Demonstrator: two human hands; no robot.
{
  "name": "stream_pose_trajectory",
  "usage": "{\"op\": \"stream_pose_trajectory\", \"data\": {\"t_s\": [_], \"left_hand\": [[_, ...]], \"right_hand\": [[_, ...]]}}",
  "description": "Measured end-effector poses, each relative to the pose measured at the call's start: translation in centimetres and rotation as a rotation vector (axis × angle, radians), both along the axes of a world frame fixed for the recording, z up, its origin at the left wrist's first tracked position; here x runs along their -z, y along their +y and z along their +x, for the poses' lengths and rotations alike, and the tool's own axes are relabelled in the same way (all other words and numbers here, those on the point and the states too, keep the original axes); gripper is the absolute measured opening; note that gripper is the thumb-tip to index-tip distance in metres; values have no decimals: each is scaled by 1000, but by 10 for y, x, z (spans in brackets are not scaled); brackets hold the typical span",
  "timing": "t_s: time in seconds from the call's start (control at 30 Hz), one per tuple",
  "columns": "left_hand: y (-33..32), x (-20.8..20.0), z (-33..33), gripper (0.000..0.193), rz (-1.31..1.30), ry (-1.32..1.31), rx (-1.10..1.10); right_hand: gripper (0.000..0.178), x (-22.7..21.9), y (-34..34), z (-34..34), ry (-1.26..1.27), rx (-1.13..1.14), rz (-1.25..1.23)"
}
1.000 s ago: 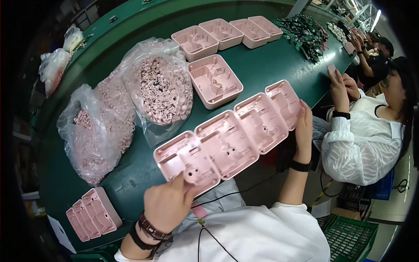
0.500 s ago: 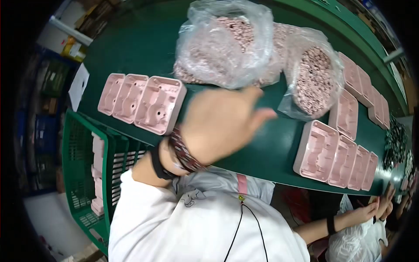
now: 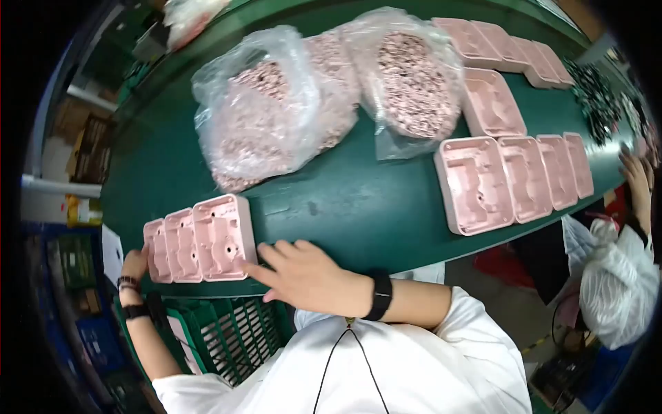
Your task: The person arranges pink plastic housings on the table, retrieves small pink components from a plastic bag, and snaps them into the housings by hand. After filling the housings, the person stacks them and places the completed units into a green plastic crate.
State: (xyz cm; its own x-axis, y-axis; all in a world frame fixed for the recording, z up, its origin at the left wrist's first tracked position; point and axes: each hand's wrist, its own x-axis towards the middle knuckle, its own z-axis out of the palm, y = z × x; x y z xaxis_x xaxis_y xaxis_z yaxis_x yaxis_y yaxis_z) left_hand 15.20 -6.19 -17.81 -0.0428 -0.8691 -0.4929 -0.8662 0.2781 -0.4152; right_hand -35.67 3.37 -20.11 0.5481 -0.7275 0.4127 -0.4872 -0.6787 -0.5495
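1. Bins (image 3: 95, 341), blue, are stacked at the far left, below the end of the green worktable (image 3: 324, 221).
2. A white sheet (image 3: 112, 257) lies at that end, just beside the left hand.
3. The left hand (image 3: 135, 263) meets the outer end of a row of pink housings; its fingers are partly hidden, so I cannot tell whether they are spread or pinching.
4. Three moulded pink plastic housings (image 3: 182, 246) sit side by side near the table's front edge, between the two hands, their ribbed interiors showing.
5. A green slatted crate (image 3: 238, 334) stands below that edge.
6. A clear plastic bag (image 3: 258, 124) of small pink parts lies farther back.
7. The right hand (image 3: 303, 276), wearing a black wristband (image 3: 380, 295), has its fingers spread, the foremost at the lower right corner of the nearest housing.
8. A second clear bag (image 3: 415, 86) shows more small pink parts.
9. Four more pink housings (image 3: 477, 185) line the front edge, with others behind.
10. A co-worker's hand (image 3: 638, 176) rests near the table's right end.
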Motion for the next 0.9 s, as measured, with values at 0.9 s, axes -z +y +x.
{"op": "stream_pose_trajectory", "data": {"t_s": [0.9], "left_hand": [[59, -88, -348, 54, -372, 955, -360]], "right_hand": [[54, -70, 19, -122, 315, 549, 73]]}}
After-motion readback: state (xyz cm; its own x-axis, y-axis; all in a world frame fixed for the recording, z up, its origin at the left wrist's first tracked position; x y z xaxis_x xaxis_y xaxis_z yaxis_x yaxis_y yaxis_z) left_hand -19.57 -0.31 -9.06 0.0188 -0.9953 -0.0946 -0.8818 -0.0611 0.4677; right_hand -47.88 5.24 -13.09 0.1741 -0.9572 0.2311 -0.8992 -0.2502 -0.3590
